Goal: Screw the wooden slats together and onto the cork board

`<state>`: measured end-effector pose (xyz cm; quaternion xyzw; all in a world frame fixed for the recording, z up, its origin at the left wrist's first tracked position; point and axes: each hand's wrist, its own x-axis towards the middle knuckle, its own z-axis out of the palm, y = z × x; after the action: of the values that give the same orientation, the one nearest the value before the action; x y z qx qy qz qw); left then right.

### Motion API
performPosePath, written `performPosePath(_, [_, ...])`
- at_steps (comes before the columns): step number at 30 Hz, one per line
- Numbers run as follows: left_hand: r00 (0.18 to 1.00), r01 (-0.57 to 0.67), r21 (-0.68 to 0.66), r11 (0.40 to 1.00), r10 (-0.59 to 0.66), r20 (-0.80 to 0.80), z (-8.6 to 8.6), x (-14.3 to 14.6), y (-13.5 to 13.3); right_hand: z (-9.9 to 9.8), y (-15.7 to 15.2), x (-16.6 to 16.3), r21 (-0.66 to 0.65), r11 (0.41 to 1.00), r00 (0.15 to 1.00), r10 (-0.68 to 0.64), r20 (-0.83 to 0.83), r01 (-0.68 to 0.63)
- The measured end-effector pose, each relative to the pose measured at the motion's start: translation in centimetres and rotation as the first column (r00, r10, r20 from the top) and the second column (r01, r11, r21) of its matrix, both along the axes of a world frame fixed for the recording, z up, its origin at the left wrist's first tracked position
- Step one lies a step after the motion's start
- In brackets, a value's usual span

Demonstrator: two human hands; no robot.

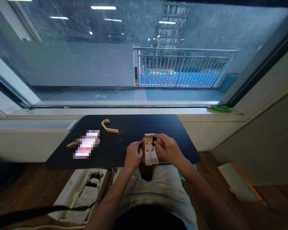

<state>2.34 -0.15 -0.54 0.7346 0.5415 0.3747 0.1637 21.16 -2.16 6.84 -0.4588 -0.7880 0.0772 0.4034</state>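
Observation:
At the near edge of the black table, a pale wooden piece with dark holes down its face stands between my hands. My left hand is closed against its left side, gripping it. A small black part is pinched in the fingers of my right hand, right over the wood; its kind is too small to make out. Left of my hands lie a hook-shaped wooden piece and several thin metal screws or pins.
A blurred-out patch covers something on the table's left, with a wooden end poking out. Beneath the table's left side sits an open white box. A window and a sill with a green item lie beyond.

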Motion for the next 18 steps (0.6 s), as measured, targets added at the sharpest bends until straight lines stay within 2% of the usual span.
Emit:
performPosePath(10, [0.996,0.032,0.023,0.999,-0.03,-0.082,-0.3,0.0,0.3,0.4,-0.1,0.0,-0.013,1.0,1.0,0.016,-0.019,-0.016])
performPosePath(18, [0.964,0.078,0.017,0.997,-0.071,-0.258,1.5,-0.8,1.4,0.4,-0.2,0.0,-0.008,1.0,1.0,0.008,-0.009,-0.008])
